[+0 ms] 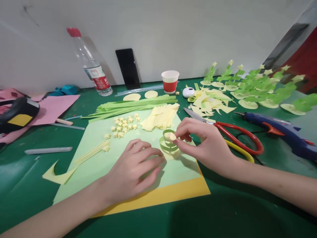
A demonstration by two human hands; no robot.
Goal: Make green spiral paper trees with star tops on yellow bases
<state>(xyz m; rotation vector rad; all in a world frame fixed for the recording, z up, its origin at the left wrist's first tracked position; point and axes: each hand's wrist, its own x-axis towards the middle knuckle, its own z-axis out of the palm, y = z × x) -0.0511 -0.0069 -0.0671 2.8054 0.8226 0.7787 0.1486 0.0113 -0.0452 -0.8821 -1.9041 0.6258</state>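
A green paper coil (164, 144) stands on a pale yellow round base (172, 155) on the light green sheet (99, 172). My right hand (198, 140) pinches a small pale yellow paper piece (169, 136) between thumb and finger at the top of the coil. My left hand (140, 165) rests on the sheet just left of the coil, fingers loosely spread and bent, with nothing seen in it. Small folded paper stars (123, 125) and yellow paper strips (160, 116) lie behind my hands.
Red-handled scissors (247, 140) and a blue glue gun (284, 130) lie at the right, below several finished paper plants (262, 86). A bottle (97, 76), a phone (128, 68) and a paper cup (170, 81) stand by the wall. Pink paper (54, 107) lies left.
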